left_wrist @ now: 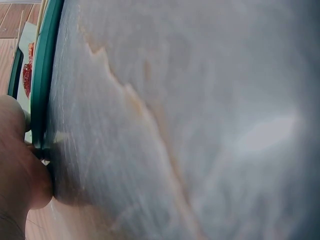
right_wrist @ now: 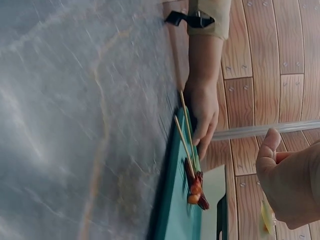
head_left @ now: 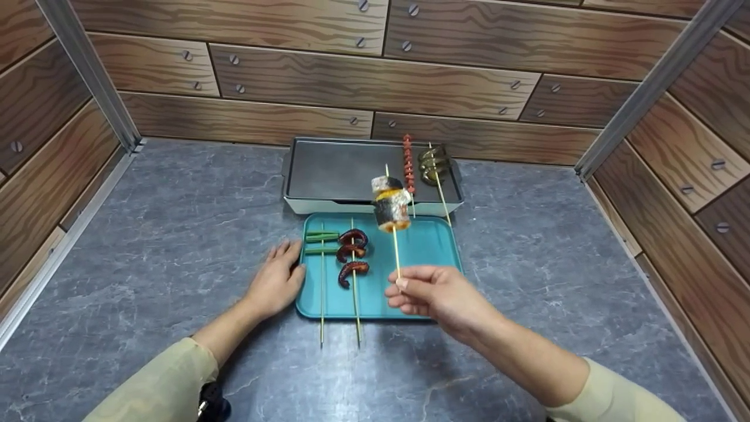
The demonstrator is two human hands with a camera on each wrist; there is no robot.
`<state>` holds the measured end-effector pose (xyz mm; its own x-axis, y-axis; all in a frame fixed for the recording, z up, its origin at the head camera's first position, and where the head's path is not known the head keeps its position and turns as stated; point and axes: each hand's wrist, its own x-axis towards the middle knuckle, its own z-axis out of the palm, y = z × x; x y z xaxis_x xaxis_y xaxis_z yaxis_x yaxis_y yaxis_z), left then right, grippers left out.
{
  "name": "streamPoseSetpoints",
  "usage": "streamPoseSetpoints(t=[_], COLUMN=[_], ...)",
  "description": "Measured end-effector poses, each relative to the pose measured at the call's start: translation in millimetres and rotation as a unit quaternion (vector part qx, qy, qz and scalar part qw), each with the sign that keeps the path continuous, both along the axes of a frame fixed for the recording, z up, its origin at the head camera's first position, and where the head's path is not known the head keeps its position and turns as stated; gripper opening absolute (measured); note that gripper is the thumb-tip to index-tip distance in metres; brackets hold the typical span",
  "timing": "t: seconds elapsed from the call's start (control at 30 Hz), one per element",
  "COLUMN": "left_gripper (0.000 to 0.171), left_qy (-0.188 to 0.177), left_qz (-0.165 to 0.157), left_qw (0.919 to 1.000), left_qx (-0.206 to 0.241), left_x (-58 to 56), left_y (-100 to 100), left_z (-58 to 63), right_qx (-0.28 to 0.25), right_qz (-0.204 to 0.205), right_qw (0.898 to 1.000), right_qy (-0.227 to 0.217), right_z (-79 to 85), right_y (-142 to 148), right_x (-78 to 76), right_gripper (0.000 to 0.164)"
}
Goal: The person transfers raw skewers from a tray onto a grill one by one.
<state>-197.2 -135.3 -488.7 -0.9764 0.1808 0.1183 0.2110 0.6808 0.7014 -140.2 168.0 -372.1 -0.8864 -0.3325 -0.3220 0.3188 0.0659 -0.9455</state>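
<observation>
My right hand (head_left: 442, 296) pinches the bare lower end of a skewer (head_left: 396, 252) between thumb and fingers, held up over the teal tray (head_left: 425, 249). Silvery, dark-skinned rolled pieces (head_left: 391, 208) with orange-yellow filling are threaded near its top; they look like fish rolls. On the tray's left side lie a skewer of green stalks (head_left: 322, 251) and another with dark red octopus tentacles (head_left: 353, 269). My left hand (head_left: 276, 281) rests against the tray's left edge, fingers extended. The left wrist view shows its base by the rim.
Behind the tray stands a rectangular griddle (head_left: 340, 170) with a dark plate. On its right lie a skewer of red pieces (head_left: 408, 161) and one of dark green pieces (head_left: 432, 167). Wood-patterned walls (head_left: 293, 76) enclose the grey marbled table (head_left: 193, 234) at the back and sides.
</observation>
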Motion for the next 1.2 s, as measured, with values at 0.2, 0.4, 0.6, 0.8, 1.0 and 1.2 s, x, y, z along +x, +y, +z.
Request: streamPoseSetpoints(t=[0.2,0.4,0.6,0.8,1.0,1.2], left_gripper=[0.056,0.057,0.056,0.056,0.056,0.055], left_qy=[0.005,0.001,0.006,0.007,0.010,0.013], left_qz=[0.000,0.003,0.002,0.003,0.002,0.002], left_qw=[1.0000,1.0000,1.0000,1.0000,1.0000,0.9999], left_qx=[-0.002,-0.001,-0.002,-0.001,-0.001,0.000], left_x=[0.4,-0.2,-1.4,-2.0,-2.3,-1.8], left_y=[-0.1,0.1,0.1,0.1,0.1,0.4], left_z=[-0.2,-1.4,-2.9,-3.0,-3.2,-2.9], right_qx=[0.025,0.034,0.034,0.027,0.021,0.019], right_qz=[-0.009,-0.022,-0.030,-0.046,-0.054,-0.059], right_qw=[1.000,0.999,0.999,0.999,0.998,0.998], right_qy=[0.008,0.010,0.012,0.010,0.008,0.000], right_z=[3.3,1.7,0.0,-1.9,-7.7,-13.3], right_y=[-5.0,-11.1,-15.2,-17.0,-14.5,-12.9], right_x=[-23.5,-49.2,-72.1,-95.8,-116.4,-132.0], right_gripper=[0.028,0.026,0.028,0.029,0.030,0.033])
